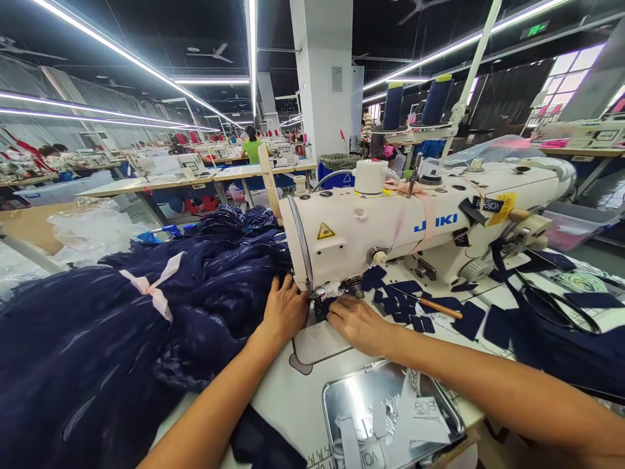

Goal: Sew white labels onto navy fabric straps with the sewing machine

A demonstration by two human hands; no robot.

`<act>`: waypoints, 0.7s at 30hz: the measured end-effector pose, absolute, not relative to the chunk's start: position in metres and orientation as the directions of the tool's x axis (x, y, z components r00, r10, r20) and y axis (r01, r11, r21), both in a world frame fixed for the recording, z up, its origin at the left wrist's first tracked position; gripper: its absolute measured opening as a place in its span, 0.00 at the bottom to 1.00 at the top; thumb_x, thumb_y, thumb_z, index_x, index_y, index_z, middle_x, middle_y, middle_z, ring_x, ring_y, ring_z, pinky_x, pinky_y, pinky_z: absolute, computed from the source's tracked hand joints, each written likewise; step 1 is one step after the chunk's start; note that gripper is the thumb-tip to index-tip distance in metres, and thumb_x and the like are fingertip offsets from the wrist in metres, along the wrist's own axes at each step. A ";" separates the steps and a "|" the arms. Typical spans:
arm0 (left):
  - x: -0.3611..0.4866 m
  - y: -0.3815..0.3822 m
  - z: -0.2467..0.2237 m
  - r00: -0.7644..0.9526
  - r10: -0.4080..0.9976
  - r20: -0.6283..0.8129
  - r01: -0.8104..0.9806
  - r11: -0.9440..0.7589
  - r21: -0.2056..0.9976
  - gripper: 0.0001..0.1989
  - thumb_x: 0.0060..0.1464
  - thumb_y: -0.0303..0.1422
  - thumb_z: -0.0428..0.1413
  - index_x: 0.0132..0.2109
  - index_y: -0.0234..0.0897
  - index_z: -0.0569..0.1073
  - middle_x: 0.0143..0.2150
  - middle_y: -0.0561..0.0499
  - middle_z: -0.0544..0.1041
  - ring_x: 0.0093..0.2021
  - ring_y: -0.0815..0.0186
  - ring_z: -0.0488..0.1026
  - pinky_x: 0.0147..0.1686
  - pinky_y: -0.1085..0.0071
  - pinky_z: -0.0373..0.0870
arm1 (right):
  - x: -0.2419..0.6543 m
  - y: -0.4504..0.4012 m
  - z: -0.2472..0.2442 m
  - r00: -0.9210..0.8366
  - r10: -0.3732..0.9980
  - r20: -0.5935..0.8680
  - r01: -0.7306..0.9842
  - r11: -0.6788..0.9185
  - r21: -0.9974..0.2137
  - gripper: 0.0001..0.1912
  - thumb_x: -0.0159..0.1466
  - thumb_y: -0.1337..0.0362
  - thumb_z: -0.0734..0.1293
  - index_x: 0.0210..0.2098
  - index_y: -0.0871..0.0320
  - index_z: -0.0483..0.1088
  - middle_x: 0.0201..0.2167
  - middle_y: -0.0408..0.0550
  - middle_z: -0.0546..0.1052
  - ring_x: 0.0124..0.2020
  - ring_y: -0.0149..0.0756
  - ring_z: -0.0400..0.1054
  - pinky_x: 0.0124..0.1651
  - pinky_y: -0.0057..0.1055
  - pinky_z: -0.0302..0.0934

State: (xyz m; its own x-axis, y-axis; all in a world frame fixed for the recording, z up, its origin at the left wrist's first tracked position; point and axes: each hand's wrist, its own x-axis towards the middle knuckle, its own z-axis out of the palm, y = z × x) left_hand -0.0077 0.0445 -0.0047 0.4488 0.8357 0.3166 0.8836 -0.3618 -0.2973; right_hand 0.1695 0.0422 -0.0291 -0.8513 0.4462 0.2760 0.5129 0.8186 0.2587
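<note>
A white sewing machine (336, 234) stands before me, its needle area low at the left end. Beside that end, my left hand (287, 309) is closed, fingers curled on navy fabric (244, 280) that joins a large heap on the left. On the other side of the needle area, my right hand (359, 324) has its fingers bent and pressed together on a small dark piece of fabric (321, 307) under the presser foot. The fingertips and the stitching point are partly hidden.
Below my right forearm lies a metal tray (336, 391) with white printed labels. Navy fabric pieces (390, 305), a wooden-handled tool (439, 308) and black-handled scissors (551, 306) lie to the right. A pink-white tie (151, 290) rests on the heap. Thread cones (434, 101) stand behind.
</note>
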 end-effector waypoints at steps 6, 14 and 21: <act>-0.005 0.047 -0.005 0.421 0.852 0.312 0.894 -0.332 -0.300 0.12 0.50 0.26 0.46 0.37 0.34 0.74 0.40 0.40 0.74 0.45 0.52 0.66 0.44 0.54 0.57 | 0.171 0.044 -0.022 -0.843 0.477 0.250 0.531 0.811 0.245 0.09 0.58 0.76 0.58 0.33 0.63 0.67 0.34 0.51 0.70 0.34 0.37 0.64 0.36 0.32 0.58; -0.015 -0.018 0.012 0.518 0.780 0.352 0.833 -0.367 -0.413 0.11 0.49 0.23 0.47 0.35 0.32 0.73 0.34 0.44 0.75 0.38 0.59 0.70 0.47 0.58 0.57 | 0.194 0.069 -0.012 -0.866 0.432 0.251 0.495 0.810 0.314 0.08 0.59 0.74 0.58 0.31 0.64 0.69 0.28 0.51 0.72 0.34 0.37 0.65 0.42 0.33 0.55; -0.081 -0.064 0.036 0.571 0.679 0.460 0.803 -0.347 -0.485 0.08 0.52 0.33 0.48 0.32 0.38 0.71 0.33 0.46 0.73 0.41 0.55 0.67 0.46 0.53 0.56 | 0.193 0.063 -0.017 -0.836 0.398 0.378 0.512 0.814 0.275 0.11 0.61 0.67 0.59 0.26 0.63 0.69 0.27 0.51 0.72 0.31 0.37 0.64 0.40 0.34 0.55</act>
State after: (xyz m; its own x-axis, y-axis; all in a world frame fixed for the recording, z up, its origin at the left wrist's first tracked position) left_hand -0.0806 -0.0636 0.0358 0.5714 0.6794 0.4604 0.8030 -0.3467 -0.4848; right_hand 0.1933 0.0627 -0.0166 -0.8356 0.3984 0.3782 0.5124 0.8135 0.2751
